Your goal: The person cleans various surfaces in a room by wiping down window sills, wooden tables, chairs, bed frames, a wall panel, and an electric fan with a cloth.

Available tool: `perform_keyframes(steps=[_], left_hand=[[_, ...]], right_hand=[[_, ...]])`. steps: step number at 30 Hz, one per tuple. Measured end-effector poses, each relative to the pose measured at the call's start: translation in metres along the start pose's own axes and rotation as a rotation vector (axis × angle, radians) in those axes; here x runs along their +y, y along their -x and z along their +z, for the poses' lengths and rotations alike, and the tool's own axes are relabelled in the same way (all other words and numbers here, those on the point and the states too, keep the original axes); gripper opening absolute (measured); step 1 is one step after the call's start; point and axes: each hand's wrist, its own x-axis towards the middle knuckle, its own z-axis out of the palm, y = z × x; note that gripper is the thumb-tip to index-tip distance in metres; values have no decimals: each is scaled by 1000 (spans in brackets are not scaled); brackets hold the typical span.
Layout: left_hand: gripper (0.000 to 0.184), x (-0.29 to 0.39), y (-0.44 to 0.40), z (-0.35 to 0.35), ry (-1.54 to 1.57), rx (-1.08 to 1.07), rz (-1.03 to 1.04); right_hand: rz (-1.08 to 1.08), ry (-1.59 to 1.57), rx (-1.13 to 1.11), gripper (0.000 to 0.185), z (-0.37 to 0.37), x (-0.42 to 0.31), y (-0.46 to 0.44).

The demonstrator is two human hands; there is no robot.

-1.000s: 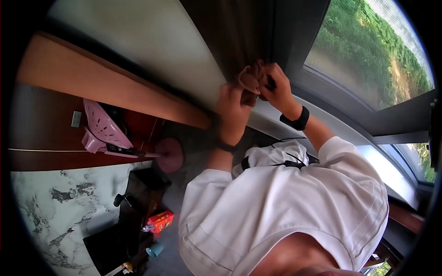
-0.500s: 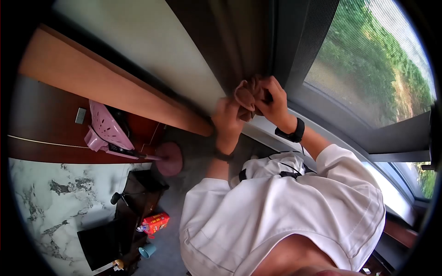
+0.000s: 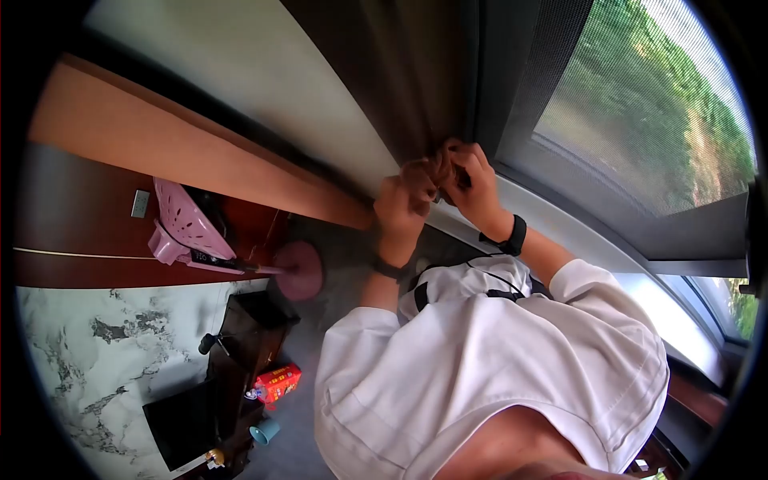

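Observation:
Bunched brown curtain fabric is gathered between my two hands, below the dark hanging curtain. My left hand is closed on the left side of the bunch, its fingertips partly hidden in the folds. On the other side, my right hand pinches the cloth with bent fingers, beside the window frame. A dark band circles each wrist. I cannot make out how the folds are looped.
A screened window is close on my right, above a pale sill. To the left stand a pink fan, a dark cabinet with a black screen, a red package and a blue bin.
The gathered fabric has become more compressed between my hands, and the loose flap that stood up has folded down. My left hand has shifted slightly toward the right.

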Motion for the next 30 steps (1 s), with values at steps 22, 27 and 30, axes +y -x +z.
perform_keyframes(steps=[22,27,30], left_hand=[[31,-101,-29,-12,638,-296,111],[22,-125,22,0,659,-494,-10],[18,-142,56,4,540,-699,-42]], right_hand=[[-182,515,366,46,73,-18,26],[96,561,317,45,99,-2,90],[522,604,210,36,113,3,132]])
